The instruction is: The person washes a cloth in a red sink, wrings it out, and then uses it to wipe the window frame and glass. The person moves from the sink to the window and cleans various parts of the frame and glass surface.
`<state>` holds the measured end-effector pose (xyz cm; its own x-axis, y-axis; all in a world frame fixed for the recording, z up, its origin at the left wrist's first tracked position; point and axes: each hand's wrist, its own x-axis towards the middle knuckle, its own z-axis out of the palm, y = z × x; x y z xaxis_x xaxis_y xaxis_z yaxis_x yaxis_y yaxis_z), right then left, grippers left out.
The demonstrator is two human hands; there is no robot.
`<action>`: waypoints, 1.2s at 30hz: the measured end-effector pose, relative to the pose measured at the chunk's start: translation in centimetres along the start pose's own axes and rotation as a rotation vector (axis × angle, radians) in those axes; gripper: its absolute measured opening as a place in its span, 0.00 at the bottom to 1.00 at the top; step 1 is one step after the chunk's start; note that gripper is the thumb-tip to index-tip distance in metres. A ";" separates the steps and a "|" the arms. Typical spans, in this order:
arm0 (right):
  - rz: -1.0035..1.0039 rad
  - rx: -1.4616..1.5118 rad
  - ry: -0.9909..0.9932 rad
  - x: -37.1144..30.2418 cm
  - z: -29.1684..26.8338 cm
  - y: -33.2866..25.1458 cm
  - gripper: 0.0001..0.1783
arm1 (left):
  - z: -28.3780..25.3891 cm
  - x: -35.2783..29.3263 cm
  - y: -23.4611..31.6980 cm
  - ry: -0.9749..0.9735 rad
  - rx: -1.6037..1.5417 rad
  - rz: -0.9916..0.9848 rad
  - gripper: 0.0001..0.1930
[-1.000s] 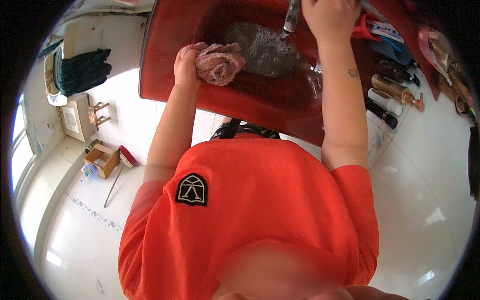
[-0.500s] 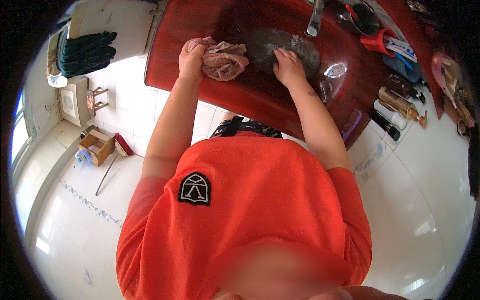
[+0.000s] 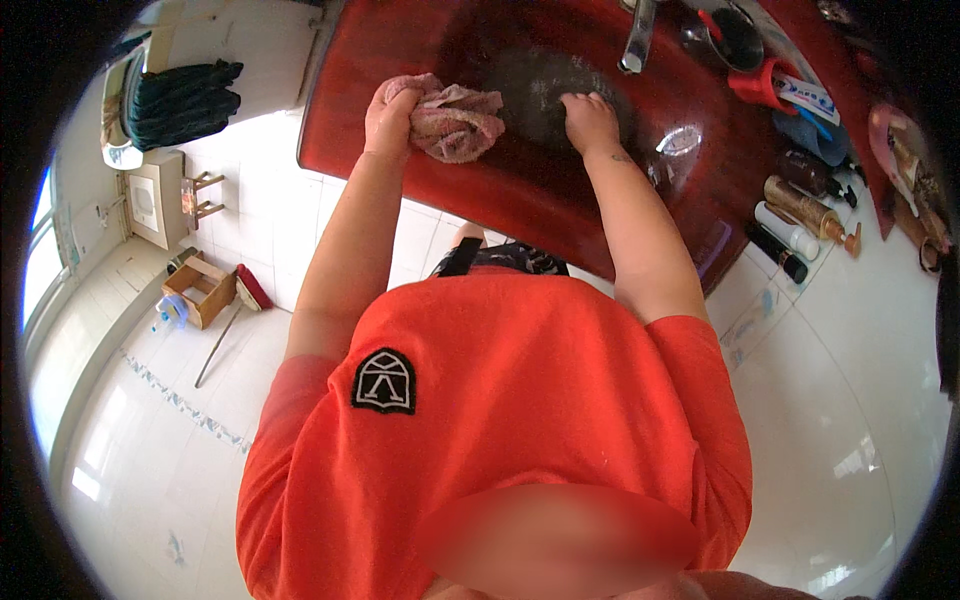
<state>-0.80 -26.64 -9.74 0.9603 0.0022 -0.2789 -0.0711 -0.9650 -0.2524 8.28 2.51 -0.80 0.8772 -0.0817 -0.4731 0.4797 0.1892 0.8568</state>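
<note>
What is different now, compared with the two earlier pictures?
The right hand has moved from beside the faucet leftward and down into the red basin; whether it let anything go is unclear. The white froth there has thinned. The left hand still grips the pink cloth.

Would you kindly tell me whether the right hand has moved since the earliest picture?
Yes: against the sink faucet, the right hand has moved left and downward in view.

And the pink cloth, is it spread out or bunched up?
Bunched up: the left hand grips the pink cloth, whose folds crumple into a lump.
</note>
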 end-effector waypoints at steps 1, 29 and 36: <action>-0.034 0.020 0.032 0.2 -0.1 0.3 0.10 | -0.1 0.0 0.0 -0.003 -0.009 -0.004 0.12; 0.117 1.298 0.133 -6.5 -8.1 -10.3 0.42 | 5.5 -2.9 0.7 -0.319 0.146 -0.119 0.17; 0.349 2.012 -0.126 -10.0 -9.1 -4.9 0.34 | 10.0 -6.2 0.3 -0.587 -0.028 -0.335 0.47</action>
<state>-7.55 -24.29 2.75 0.8293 0.0191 -0.5584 -0.4296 0.6609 -0.6154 3.23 -6.72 4.43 0.5505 -0.6567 -0.5155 0.7336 0.0858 0.6742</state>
